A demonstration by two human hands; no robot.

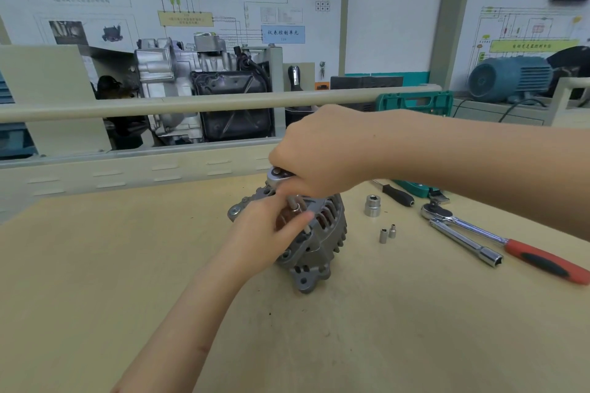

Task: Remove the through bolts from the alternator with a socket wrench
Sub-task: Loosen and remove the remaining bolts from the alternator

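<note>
The grey alternator (314, 252) stands on the wooden table (127, 265) in the middle of the view. My right hand (322, 150) grips a small socket wrench by its chrome head (279, 176), directly above the alternator. A thin extension with a socket (298, 209) runs down from the wrench to the alternator's top edge. My left hand (266, 233) rests on the near side of the housing, and its fingers pinch the extension. The bolt under the socket is hidden.
To the right lie a large socket (372, 205), two small sockets (387, 233), a black-handled tool (397, 194), a red-handled ratchet (510, 244) and a chrome extension socket (469, 244). A beige rail (159, 105) and training equipment stand behind the table.
</note>
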